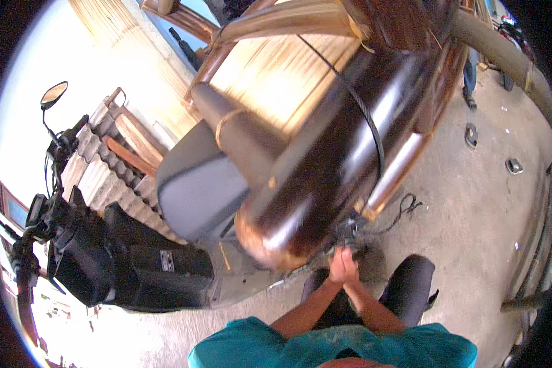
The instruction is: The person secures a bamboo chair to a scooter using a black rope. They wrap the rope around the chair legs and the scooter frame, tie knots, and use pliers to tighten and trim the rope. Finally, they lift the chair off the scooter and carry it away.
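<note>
My left hand (335, 268) and my right hand (350, 264) are pressed together in front of my knees. Their fingers look closed, but what lies in them is too small and dark to make out. Just beyond the fingertips is a dark cluster with a loose black cord (405, 211) trailing off to the right. Above and left of my hands looms the rounded end of a thick, glossy dark-brown bamboo pole (313, 178), part of a piece of bamboo furniture. Another stretch of black cord (360, 104) runs tightly across that pole.
A black scooter (159, 270) with a grey seat (196, 184) stands on the left under the furniture. Corrugated sheets (126, 178) and timber are behind it. A pair of sandals (471, 135) lies on the concrete floor, and a person's leg (470, 76) shows at the far right.
</note>
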Demonstrator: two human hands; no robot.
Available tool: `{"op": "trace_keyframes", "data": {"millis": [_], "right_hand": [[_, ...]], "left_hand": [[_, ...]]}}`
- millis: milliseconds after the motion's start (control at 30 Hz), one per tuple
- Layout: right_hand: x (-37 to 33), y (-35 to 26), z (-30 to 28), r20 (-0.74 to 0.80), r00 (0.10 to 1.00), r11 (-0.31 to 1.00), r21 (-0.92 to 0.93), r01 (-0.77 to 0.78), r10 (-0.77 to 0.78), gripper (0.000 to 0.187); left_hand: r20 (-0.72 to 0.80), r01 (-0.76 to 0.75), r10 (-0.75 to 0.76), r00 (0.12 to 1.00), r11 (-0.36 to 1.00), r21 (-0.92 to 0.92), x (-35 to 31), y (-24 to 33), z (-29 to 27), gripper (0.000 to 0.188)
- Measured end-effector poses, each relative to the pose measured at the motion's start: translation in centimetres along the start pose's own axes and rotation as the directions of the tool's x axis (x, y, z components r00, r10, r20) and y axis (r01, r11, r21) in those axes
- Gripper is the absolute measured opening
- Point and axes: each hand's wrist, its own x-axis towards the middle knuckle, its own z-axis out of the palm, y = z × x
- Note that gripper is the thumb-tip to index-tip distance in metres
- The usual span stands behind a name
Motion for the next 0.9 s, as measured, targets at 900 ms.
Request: {"op": "trace_keyframes", "data": {"millis": [900], "right_hand": [[8.8,-8.6,-10.0,-0.066,0.981,0.848,0.516,-0.124,0.183,0.028]], "left_hand": [[0.189,0.041,0.048,0.981,0.896,-0.441,9.8,3.9,-18.8,0.036]]}}
